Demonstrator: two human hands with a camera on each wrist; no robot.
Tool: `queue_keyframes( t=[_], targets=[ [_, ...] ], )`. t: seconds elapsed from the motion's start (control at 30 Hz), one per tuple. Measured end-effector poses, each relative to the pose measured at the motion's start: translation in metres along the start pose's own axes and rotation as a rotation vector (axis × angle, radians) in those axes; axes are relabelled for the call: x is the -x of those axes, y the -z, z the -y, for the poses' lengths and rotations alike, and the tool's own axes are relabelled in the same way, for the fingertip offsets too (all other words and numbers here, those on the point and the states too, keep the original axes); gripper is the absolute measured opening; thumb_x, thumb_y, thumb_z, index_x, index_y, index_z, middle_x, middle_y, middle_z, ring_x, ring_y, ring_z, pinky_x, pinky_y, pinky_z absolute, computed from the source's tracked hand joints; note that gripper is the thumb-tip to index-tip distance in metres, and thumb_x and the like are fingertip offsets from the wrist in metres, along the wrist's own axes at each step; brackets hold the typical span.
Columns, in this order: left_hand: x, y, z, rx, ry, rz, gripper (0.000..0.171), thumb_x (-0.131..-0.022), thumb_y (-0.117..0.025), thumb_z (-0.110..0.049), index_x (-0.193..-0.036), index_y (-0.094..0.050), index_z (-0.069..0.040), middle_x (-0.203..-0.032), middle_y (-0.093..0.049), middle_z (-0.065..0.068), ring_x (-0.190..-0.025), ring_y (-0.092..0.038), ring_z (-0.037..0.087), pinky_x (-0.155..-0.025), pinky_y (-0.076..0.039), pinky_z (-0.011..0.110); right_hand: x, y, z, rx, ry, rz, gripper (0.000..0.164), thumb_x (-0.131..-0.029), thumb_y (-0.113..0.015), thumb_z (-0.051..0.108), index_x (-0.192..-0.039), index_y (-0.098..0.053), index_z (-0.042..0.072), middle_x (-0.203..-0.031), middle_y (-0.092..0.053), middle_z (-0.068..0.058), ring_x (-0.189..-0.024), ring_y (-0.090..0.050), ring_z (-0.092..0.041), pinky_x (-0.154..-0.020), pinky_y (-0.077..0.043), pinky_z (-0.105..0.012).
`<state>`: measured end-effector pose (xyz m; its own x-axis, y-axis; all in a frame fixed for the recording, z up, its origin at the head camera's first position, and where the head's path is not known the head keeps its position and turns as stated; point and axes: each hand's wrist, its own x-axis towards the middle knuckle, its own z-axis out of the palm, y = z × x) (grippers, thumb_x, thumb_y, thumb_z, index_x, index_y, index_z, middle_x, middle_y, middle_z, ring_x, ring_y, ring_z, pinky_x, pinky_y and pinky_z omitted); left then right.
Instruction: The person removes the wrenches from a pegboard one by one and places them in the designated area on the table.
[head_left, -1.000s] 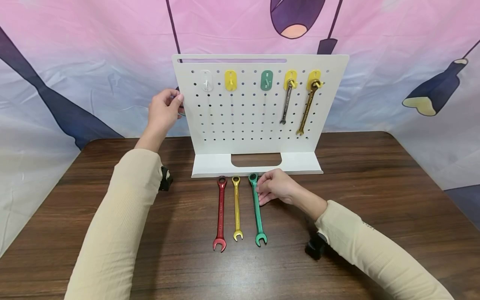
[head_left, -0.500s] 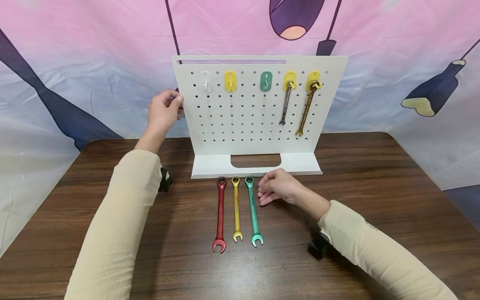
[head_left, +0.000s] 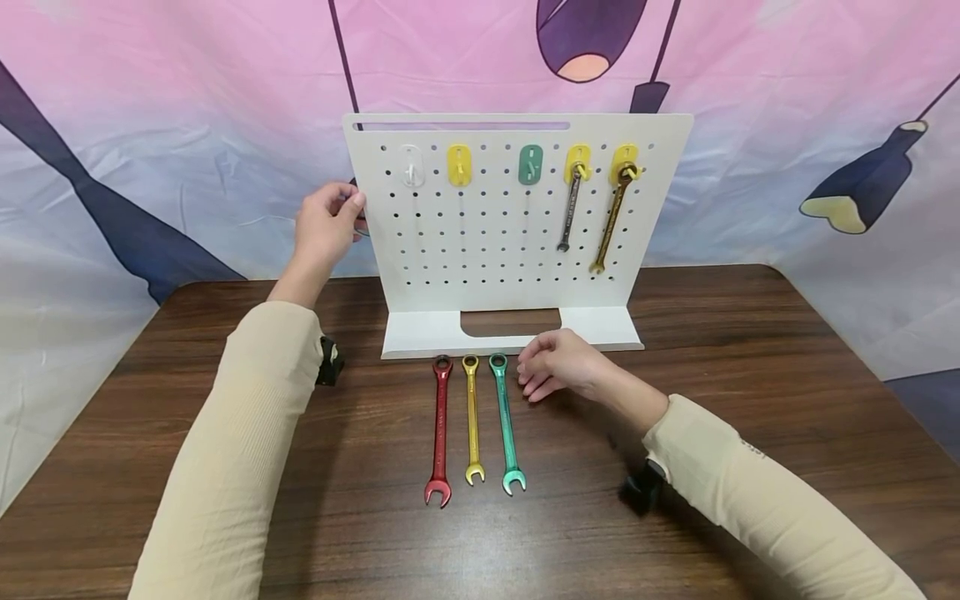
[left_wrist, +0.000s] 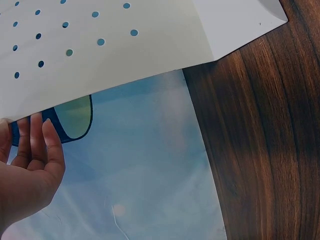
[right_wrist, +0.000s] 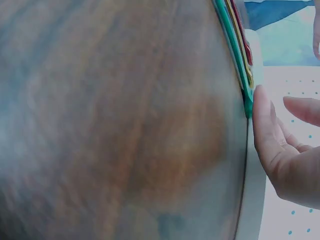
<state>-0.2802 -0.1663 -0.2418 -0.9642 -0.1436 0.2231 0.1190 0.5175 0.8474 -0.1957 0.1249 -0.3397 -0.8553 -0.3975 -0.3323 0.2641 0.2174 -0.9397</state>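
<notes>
At the left edge of a white pegboard [head_left: 465, 225], my left hand [head_left: 326, 221] pinches the board. In the left wrist view its thumb is on the front and its fingers [left_wrist: 37, 140] reach behind the edge. My right hand [head_left: 562, 367] is just right of a green combination wrench [head_left: 506, 425], apart from it and holding nothing. The right wrist view shows a gap between thumb and fingers [right_wrist: 265, 120]. Left of the green wrench lie a yellow wrench [head_left: 472, 421] and a red wrench [head_left: 440, 433], all roughly parallel on the table, ring ends toward the board.
A dark silver wrench [head_left: 570, 212] and a bronze-coloured wrench [head_left: 612, 221] hang on yellow hooks at the board's right. Further left are a green hook [head_left: 530, 165], a yellow hook [head_left: 459, 165] and a white hook [head_left: 411, 166]. A patterned cloth [head_left: 187, 150] hangs behind the wooden table [head_left: 750, 375].
My right hand has let go of the green wrench and moved slightly right and up from it. The green wrench has shifted a little left. My left hand stays at the board's edge.
</notes>
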Motion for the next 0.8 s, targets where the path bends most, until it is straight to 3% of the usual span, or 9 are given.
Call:
queue_keyframes(
  t=[0.37, 0.57, 0.8],
  targets=[
    [0.001, 0.0, 0.001, -0.007, -0.006, 0.004, 0.032, -0.097, -0.042, -0.03, -0.114, -0.052, -0.004, -0.099, -0.054, 0.009, -0.091, -0.058, 0.022, -0.08, -0.05, 0.033, 0.005, 0.019, 0.022, 0.038, 0.048, -0.017, 0.017, -0.09, -0.048, -0.004, -0.104, -0.048, -0.015, -0.09, -0.06, -0.028, -0.065, -0.062, -0.02, -0.065, -0.056, -0.035],
    [0.001, 0.001, 0.001, -0.005, -0.004, 0.006, 0.033, -0.097, -0.042, -0.03, -0.114, -0.051, -0.004, -0.099, -0.054, 0.009, -0.09, -0.058, 0.021, -0.081, -0.05, 0.033, 0.007, 0.03, 0.035, 0.055, 0.089, -0.054, 0.018, -0.09, -0.051, -0.004, -0.103, -0.049, -0.015, -0.084, -0.062, -0.019, -0.067, -0.063, -0.021, -0.067, -0.056, -0.037],
    [0.001, 0.001, 0.0, -0.011, -0.003, 0.014, 0.034, -0.097, -0.042, -0.032, -0.115, -0.051, -0.005, -0.099, -0.054, 0.007, -0.09, -0.058, 0.02, -0.08, -0.05, 0.033, 0.008, 0.046, 0.051, 0.085, 0.116, -0.111, 0.019, -0.093, -0.048, 0.0, -0.107, -0.048, -0.013, -0.088, -0.062, -0.018, -0.074, -0.064, -0.024, -0.072, -0.055, -0.039]
  ],
)
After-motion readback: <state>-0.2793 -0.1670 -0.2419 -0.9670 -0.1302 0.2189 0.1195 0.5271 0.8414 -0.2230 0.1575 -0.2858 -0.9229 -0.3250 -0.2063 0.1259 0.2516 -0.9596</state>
